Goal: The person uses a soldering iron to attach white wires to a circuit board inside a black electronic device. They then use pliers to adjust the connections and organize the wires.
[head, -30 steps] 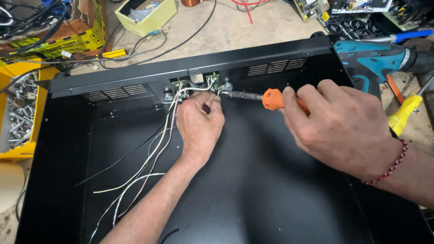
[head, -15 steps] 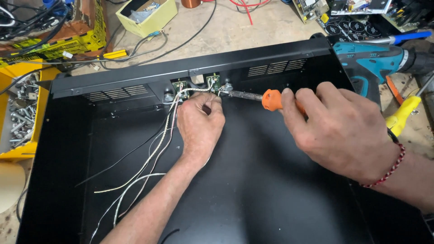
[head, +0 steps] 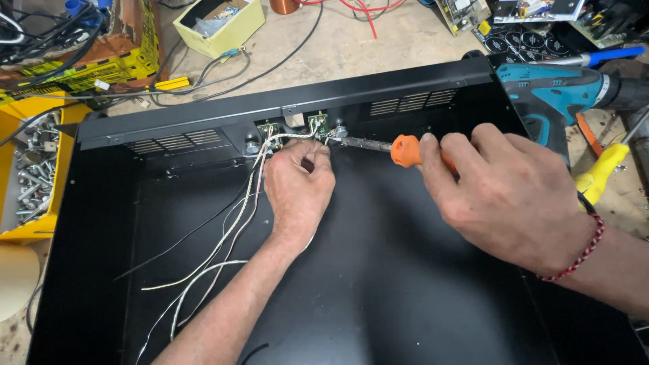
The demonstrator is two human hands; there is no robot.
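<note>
A large black metal chassis (head: 378,284) lies open on the bench. My right hand (head: 507,196) grips an orange-handled tool (head: 405,150) whose dark metal shaft points left at small green circuit boards (head: 316,124) on the chassis's vented rear wall. My left hand (head: 297,186) rests inside the chassis just below those boards, fingers curled around thin wires by the tool's tip. Several white and black wires (head: 216,257) trail from the boards down across the chassis floor to the lower left.
A teal cordless drill (head: 561,88) lies at the right, with a yellow-handled tool (head: 605,172) below it. A yellow tray of screws and bolts (head: 27,169) sits at the left. A yellow-green box (head: 220,23), cables and circuit boards crowd the far bench.
</note>
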